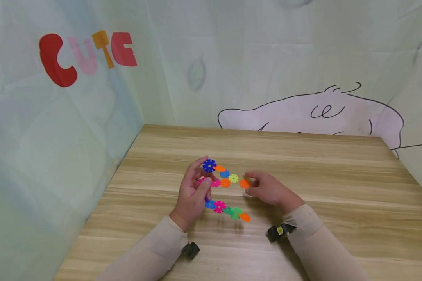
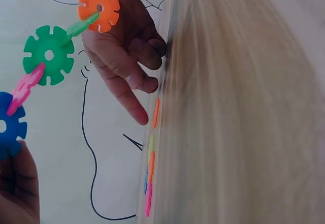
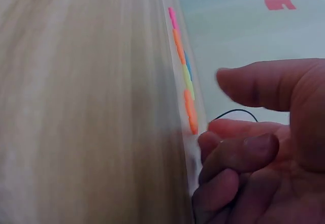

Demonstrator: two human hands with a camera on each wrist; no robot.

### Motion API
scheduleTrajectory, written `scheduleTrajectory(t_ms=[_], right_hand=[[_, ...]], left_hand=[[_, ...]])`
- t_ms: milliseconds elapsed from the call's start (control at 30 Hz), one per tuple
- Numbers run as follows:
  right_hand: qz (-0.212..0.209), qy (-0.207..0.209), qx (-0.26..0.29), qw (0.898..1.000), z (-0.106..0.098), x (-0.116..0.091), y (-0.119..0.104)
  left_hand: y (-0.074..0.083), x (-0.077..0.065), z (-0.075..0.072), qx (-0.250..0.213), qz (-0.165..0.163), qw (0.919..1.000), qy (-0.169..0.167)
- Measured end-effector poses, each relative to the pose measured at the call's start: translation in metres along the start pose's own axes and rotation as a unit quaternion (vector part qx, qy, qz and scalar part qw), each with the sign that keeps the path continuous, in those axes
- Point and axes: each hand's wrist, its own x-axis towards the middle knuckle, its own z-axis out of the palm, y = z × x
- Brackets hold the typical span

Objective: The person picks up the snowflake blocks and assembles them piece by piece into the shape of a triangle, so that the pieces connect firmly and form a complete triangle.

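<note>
My left hand (image 1: pixel 193 195) grips a chain of notched plastic discs. Its lower run holds a pink disc (image 1: pixel 219 207), a light green disc (image 1: pixel 236 213) and, at the end, a tilted orange disc (image 2: pixel 99 8). A dark blue disc (image 1: pixel 209 166) shows by the left index finger, with a tilted orange one beside it. The right hand (image 1: pixel 269 188) has thumb and fingers spread, its fingertips close to a flat orange disc (image 1: pixel 244 184). Nothing lies between its thumb and fingers in the right wrist view. The left palm hides part of the chain.
Flat on the wooden table (image 1: pixel 337 187) lie several loose discs, among them a yellow-green disc (image 1: pixel 233 178) and another orange disc (image 1: pixel 225 183). A printed cloth (image 1: pixel 267 70) stands behind the table's far edge. Both wrists wear small black cameras.
</note>
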Motion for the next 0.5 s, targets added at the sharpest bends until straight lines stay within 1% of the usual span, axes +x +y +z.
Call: scheduleTrajectory(t_ms=[133,267,367,500], right_hand=[[0.016,-0.011,-0.016,1.0,0.0009,-0.0019,-0.0036],[0.023,-0.005,-0.017,1.0,0.003,-0.003,-0.0061],[0.023,0.0,-0.025,0.999,0.0045,-0.0033,-0.0068],[0.02,0.002,-0.035,0.999,0.0065,-0.0035,-0.0089]], left_hand=[[0.0005,0.0001,-0.0001,0.009,-0.006,0.9999,-0.001],[0.0008,0.0002,0.0001,0.005,0.001,1.0,-0.001],[0.0017,-0.0001,0.0007,0.0,0.003,1.0,0.0],[0.0025,-0.0005,0.0013,0.004,-0.005,1.0,0.002]])
